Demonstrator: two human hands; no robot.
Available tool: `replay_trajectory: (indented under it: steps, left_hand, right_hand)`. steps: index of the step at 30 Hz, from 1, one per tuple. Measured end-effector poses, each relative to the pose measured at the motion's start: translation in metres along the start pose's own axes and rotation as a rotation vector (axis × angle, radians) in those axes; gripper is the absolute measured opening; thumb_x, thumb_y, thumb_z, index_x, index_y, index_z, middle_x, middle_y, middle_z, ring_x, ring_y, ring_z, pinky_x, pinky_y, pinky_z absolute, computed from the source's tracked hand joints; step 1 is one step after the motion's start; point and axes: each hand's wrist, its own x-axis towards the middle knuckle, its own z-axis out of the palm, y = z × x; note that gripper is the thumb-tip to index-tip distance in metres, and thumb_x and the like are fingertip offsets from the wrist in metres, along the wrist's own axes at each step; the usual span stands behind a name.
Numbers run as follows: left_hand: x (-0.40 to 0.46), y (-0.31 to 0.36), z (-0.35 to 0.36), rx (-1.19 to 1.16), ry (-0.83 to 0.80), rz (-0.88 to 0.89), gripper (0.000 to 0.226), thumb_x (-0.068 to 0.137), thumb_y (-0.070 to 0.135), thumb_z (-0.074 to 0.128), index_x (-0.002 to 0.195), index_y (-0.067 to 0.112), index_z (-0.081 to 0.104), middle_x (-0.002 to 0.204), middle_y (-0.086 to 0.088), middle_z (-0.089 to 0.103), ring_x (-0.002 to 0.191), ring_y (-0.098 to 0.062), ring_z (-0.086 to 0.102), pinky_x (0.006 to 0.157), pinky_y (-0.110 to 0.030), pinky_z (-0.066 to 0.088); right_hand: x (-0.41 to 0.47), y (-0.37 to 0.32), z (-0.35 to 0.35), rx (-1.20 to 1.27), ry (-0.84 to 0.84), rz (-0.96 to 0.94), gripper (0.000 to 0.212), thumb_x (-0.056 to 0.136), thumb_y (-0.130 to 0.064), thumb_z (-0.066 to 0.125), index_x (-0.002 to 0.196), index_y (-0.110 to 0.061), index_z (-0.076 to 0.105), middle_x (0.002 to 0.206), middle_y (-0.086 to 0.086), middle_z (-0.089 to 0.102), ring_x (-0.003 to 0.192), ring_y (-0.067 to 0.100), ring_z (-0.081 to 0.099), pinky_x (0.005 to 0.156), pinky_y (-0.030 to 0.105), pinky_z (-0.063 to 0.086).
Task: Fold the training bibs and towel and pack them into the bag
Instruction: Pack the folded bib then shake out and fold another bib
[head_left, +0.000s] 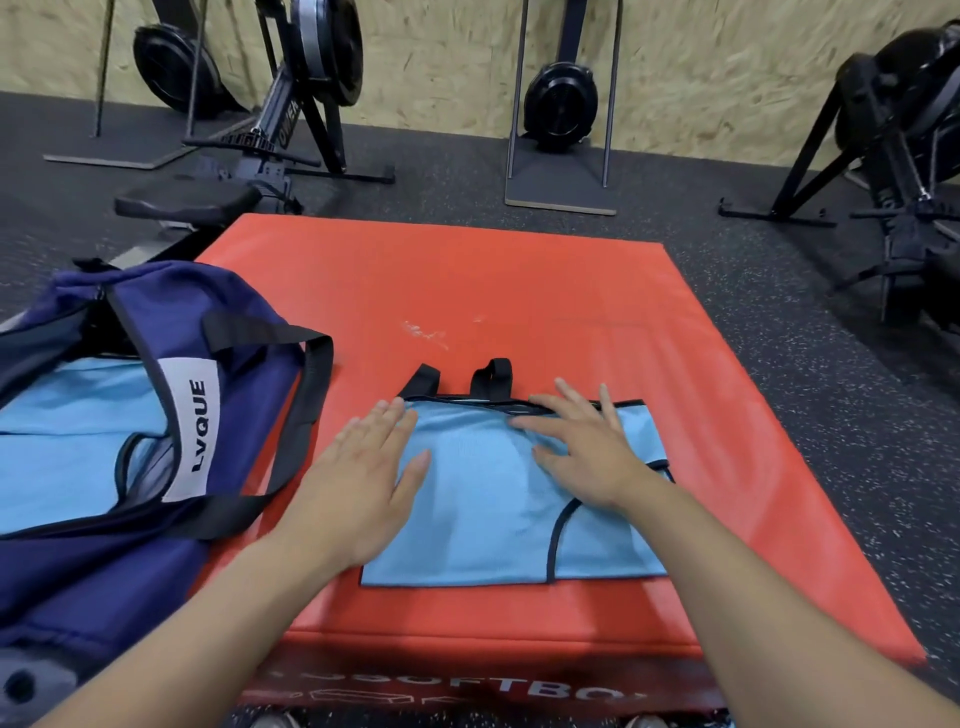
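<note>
You're getting even, soft indoor light, faint shadows; edges are bowing (wide-angle lens), and the frame is looking slightly soft.

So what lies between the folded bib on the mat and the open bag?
In the head view, only the left hand, flat on the blue bib's left edge, the bag's black strap, and bare red mat.

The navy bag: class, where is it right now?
In the head view the navy bag lies open at the left, overlapping the red mat's left edge, beside the left hand, light blue fabric inside.
</note>
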Motion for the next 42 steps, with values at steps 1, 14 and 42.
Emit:
replay_trajectory:
  steps: [1, 14, 42]
  left_hand:
    - [0.0, -0.001, 0.0, 0.004, -0.002, -0.002, 0.091, 0.084, 0.065, -0.006, 0.16, 0.019, 0.016, 0.167, 0.003, 0.008, 0.154, -0.01, 0.003, 0.122, -0.025, -0.004]
    - [-0.011, -0.002, 0.007, 0.058, -0.034, 0.037, 0.116, 0.072, 0.078, -0.03, 0.159, 0.02, 0.021, 0.167, 0.002, 0.013, 0.154, -0.01, 0.007, 0.122, -0.026, -0.003]
    - [-0.124, 0.011, 0.007, 0.205, -0.047, 0.513, 0.049, 0.105, 0.053, 0.029, 0.143, 0.032, 0.053, 0.167, 0.007, 0.013, 0.153, -0.013, 0.013, 0.118, -0.035, 0.018]
  right_hand:
    - [0.004, -0.001, 0.0, -0.021, 0.011, 0.014, 0.046, 0.101, -0.029, 0.047, 0.143, -0.048, 0.046, 0.161, -0.016, 0.025, 0.153, 0.006, -0.006, 0.116, 0.042, -0.028]
    - [-0.026, 0.03, -0.014, -0.294, 0.053, 0.579, 0.056, 0.103, -0.051, 0.025, 0.155, -0.032, 0.027, 0.151, 0.004, 0.036, 0.136, 0.026, 0.034, 0.108, 0.043, 0.028]
    - [-0.231, 0.053, -0.015, -0.233, -0.018, -0.247, 0.042, 0.106, -0.05, 0.033, 0.146, -0.045, 0.045, 0.166, -0.018, -0.005, 0.153, 0.008, -0.008, 0.124, 0.042, 0.016]
